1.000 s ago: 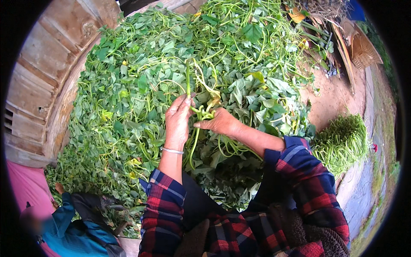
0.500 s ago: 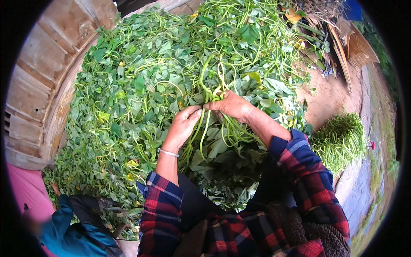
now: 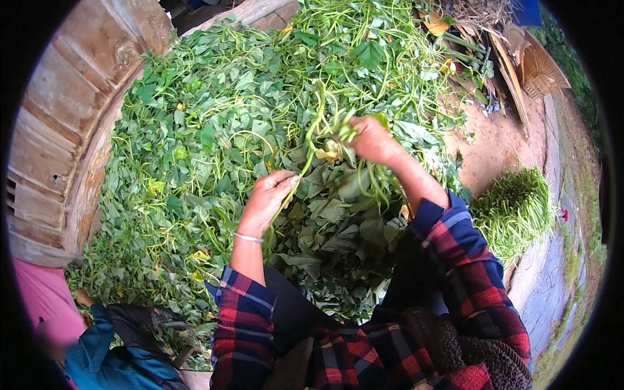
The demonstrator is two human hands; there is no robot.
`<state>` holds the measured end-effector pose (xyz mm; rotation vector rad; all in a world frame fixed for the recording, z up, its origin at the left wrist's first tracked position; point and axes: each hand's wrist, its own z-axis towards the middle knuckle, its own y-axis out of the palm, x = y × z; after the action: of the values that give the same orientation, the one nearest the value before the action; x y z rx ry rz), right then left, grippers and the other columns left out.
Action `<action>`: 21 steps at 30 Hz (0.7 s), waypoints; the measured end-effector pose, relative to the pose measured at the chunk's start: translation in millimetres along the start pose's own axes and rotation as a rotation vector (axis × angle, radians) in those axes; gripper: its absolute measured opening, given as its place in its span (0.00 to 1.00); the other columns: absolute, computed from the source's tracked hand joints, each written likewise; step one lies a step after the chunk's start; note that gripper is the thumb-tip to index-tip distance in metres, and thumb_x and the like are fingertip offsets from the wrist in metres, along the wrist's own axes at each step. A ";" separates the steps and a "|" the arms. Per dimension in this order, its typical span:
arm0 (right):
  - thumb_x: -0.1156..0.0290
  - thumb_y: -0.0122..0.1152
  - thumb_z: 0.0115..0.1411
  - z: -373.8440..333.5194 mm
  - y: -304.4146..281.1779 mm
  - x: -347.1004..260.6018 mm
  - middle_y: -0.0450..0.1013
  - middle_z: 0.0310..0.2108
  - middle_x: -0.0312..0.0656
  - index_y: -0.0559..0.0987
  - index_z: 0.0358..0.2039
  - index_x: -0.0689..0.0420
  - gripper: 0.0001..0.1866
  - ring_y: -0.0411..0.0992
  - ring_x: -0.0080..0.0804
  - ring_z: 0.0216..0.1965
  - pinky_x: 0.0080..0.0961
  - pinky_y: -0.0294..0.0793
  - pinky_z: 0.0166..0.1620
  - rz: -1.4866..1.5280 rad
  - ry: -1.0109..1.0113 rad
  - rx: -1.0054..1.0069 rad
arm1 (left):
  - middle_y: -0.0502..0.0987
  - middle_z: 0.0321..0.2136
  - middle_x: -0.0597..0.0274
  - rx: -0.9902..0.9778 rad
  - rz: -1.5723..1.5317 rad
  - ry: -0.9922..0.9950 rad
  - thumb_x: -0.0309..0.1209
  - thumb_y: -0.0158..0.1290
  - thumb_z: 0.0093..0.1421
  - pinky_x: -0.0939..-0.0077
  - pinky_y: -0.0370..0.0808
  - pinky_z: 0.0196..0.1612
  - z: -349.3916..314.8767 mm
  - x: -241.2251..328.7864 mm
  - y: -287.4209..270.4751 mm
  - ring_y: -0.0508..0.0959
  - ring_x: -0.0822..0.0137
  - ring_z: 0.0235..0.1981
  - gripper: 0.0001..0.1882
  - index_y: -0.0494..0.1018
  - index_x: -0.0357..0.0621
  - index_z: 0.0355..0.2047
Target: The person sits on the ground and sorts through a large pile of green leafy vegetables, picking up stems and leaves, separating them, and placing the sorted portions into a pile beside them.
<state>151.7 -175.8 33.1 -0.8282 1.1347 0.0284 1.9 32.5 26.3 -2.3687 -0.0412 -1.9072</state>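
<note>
My left hand (image 3: 268,200), with a pale bracelet at the wrist, pinches a long green vine stem (image 3: 312,140) that rises up and away from its fingertips. A yellowish withered leaf (image 3: 329,151) hangs beside the stem's middle. My right hand (image 3: 377,141) is closed round a bunch of green stems (image 3: 370,183), whose loose ends droop below it, partly smeared by motion. Both hands are above a broad heap of leafy vines (image 3: 214,97). Darker leaves (image 3: 338,221) lie in the heap between my hands and my knees.
A wooden plank wall (image 3: 71,123) curves along the left. At the right, a bundle of cut green stems (image 3: 517,211) lies on bare ground (image 3: 484,153). A woven cone-shaped basket or hat (image 3: 541,68) sits far right. Another person in a teal sleeve (image 3: 107,344) is at lower left.
My hands have moved apart. The right has gone up and right with the bunch of stems, while the left has dropped slightly down and left, holding a single stem.
</note>
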 end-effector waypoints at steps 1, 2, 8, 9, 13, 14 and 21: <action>0.68 0.62 0.54 5.7 -12.2 17.4 0.74 0.27 0.36 0.76 0.35 0.57 0.10 0.69 0.21 0.25 0.20 0.71 0.33 -0.001 0.120 0.090 | 0.73 0.23 0.69 0.011 -0.065 0.004 0.32 0.51 0.59 0.87 0.65 0.21 0.5 -1.2 1.0 0.66 0.80 0.18 0.12 0.73 0.35 0.37; 0.70 0.62 0.53 11.9 -18.9 12.2 0.76 0.30 0.39 0.76 0.39 0.58 0.13 0.72 0.22 0.31 0.21 0.72 0.39 0.007 0.231 0.172 | 0.73 0.23 0.69 0.038 -0.125 0.007 0.32 0.51 0.59 0.87 0.65 0.21 -1.8 -1.7 -2.3 0.67 0.79 0.18 0.11 0.73 0.35 0.37; 0.70 0.62 0.52 -6.9 -6.5 -33.6 0.70 0.19 0.33 0.77 0.32 0.58 0.08 0.61 0.19 0.17 0.17 0.61 0.19 0.643 0.438 0.119 | 0.74 0.25 0.66 0.193 -0.417 0.090 0.29 0.51 0.59 0.84 0.69 0.24 6.3 -2.5 2.9 0.70 0.77 0.21 0.09 0.74 0.36 0.37; 0.69 0.63 0.52 -6.8 13.7 -40.8 0.71 0.21 0.33 0.76 0.35 0.57 0.10 0.62 0.20 0.18 0.16 0.63 0.20 0.585 0.427 0.048 | 0.75 0.25 0.65 0.239 -0.453 0.098 0.29 0.51 0.59 0.84 0.69 0.25 7.0 -3.3 7.4 0.71 0.77 0.22 0.09 0.74 0.35 0.37; 0.69 0.66 0.50 -26.2 70.5 -51.9 0.72 0.25 0.31 0.75 0.38 0.57 0.15 0.65 0.16 0.21 0.15 0.63 0.19 0.769 0.322 -0.186 | 0.76 0.34 0.59 0.344 -0.545 0.217 0.25 0.49 0.59 0.79 0.73 0.37 16.0 -11.0 20.8 0.74 0.72 0.32 0.09 0.71 0.35 0.39; 0.69 0.66 0.50 -28.2 76.9 -49.2 0.72 0.25 0.31 0.75 0.36 0.57 0.14 0.64 0.16 0.21 0.14 0.63 0.19 0.793 0.315 -0.197 | 0.76 0.34 0.59 0.378 -0.555 0.259 0.25 0.49 0.59 0.79 0.72 0.39 17.5 -10.5 24.6 0.74 0.71 0.33 0.09 0.71 0.35 0.39; 0.71 0.65 0.49 -29.2 94.3 -44.1 0.71 0.23 0.30 0.77 0.34 0.57 0.11 0.62 0.17 0.19 0.16 0.62 0.22 0.796 0.419 -0.220 | 0.75 0.38 0.62 0.370 -0.456 0.267 0.27 0.50 0.59 0.82 0.68 0.44 17.9 -14.6 22.3 0.72 0.74 0.37 0.13 0.70 0.34 0.44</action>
<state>69.3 -109.7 10.3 -0.5342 1.8274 0.6748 18.0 12.6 6.9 -1.9583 -0.8964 -2.1462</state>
